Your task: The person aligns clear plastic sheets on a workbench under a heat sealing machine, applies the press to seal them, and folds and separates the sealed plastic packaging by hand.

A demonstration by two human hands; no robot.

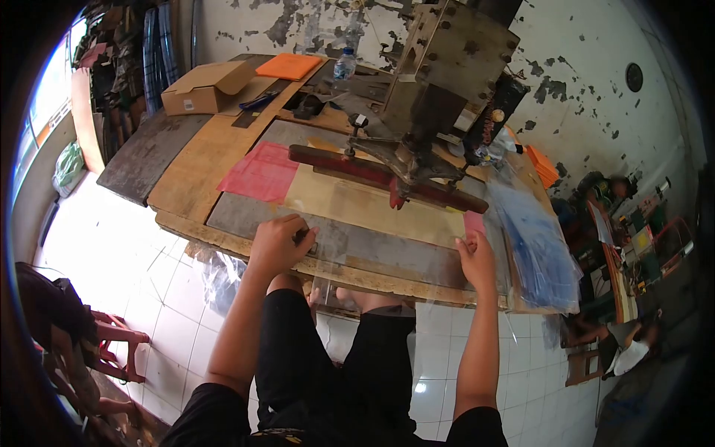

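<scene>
A clear plastic sheet (387,257) lies across the front of the press bed, its near part hanging over the table edge; its outline is faint. My left hand (279,242) is closed, fingers curled at the sheet's left side. At the right side, my right hand (477,261) pinches the sheet between thumb and fingers, beside a small pink patch. Beyond my hands, a pale yellow strip (372,205) with a pink sheet (261,171) at its left end lies on the grey bed (246,214). The press's long red-brown bar (342,165) hangs above the strip.
The press column (454,67) rises behind the bar. Stacked bluish plastic sheets (532,246) lie at the right. A cardboard box (205,86), an orange pad (289,66) and a water bottle (344,65) are at the back. Other people sit at far left and right.
</scene>
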